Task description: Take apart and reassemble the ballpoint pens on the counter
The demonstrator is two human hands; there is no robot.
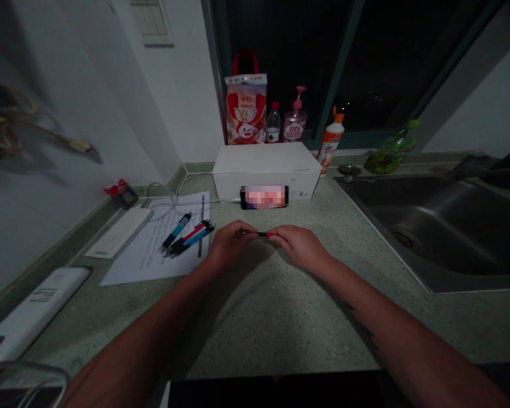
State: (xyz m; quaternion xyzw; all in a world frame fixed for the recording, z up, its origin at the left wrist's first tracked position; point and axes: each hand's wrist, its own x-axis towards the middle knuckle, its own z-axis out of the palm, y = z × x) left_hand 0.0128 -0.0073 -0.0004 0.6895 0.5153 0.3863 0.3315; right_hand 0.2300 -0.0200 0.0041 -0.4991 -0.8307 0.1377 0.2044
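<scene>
A thin black and red pen (pixel 262 234) spans the gap between my two hands above the counter. My left hand (pixel 232 242) pinches its dark end, and my right hand (pixel 300 245) pinches the red end. Just beyond them a phone (pixel 264 197) leans sideways against a white box (pixel 266 158), with a cable at its left side. Several blue, red and black pens (pixel 189 238) lie in a loose pile on a printed sheet (pixel 130 263) left of my left hand.
A steel sink (pixel 450 215) is on the right. Bottles (pixel 295 122) and a red bag (pixel 246 107) stand behind the box. White devices (pixel 119 232) and a power bank-like case (pixel 36 306) lie left, with a cable (pixel 174 198) near the wall.
</scene>
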